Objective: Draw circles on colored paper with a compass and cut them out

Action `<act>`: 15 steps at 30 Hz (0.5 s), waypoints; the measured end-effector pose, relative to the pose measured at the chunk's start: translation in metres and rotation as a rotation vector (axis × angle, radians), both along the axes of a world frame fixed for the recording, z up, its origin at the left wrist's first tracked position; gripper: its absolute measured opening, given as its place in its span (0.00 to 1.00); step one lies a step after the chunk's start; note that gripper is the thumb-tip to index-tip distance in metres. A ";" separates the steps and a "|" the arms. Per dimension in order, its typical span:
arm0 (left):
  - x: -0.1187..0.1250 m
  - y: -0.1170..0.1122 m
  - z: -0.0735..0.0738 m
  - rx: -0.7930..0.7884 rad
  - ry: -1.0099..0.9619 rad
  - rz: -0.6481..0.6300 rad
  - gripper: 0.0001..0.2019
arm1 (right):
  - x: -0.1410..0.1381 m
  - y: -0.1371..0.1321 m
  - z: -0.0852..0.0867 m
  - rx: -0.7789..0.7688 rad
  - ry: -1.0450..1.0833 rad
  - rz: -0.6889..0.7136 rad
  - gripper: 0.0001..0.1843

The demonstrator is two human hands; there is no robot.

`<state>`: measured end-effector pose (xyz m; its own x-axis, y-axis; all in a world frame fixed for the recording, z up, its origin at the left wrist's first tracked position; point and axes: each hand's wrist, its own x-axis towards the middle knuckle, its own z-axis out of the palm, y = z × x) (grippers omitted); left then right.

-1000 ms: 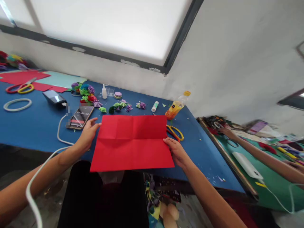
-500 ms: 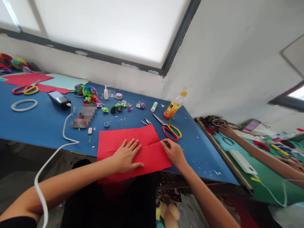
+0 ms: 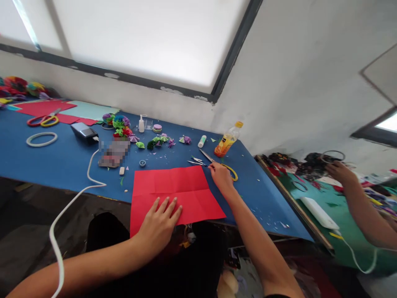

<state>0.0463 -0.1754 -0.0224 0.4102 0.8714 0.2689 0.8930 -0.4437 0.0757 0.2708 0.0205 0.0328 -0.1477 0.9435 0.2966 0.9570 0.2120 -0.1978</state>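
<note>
Left hand (image 3: pixel 163 219) is laid spread over the lower part of a red sheet (image 3: pixel 175 184), fingers slightly parted, palm down. Right hand (image 3: pixel 221 176) is held at the scissors (image 3: pixel 233 173), just beyond the sheet's right side; whether anything is pinched cannot be told, the fingertips being partly hidden. The sheet is found opened out on the blue table (image 3: pixel 263 203), its near edge overhanging towards the lap. One crease across its width and fainter crossing creases are noted, so some folding is judged to be complete. No cut is seen in its visible part, and no shape has been formed from it; that stage is judged not begun. Finished work is evidenced behind it by small folded paper pieces (image 3: pixel 157 141) and paper flowers (image 3: pixel 120 123). A glue stick (image 3: pixel 202 141) and a bottle (image 3: pixel 226 142) are also recorded near the scissors.
</note>
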 end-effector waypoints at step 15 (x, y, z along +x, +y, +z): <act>0.031 0.056 0.008 -0.212 -0.134 -0.316 0.23 | -0.003 -0.003 0.090 0.010 0.811 0.249 0.15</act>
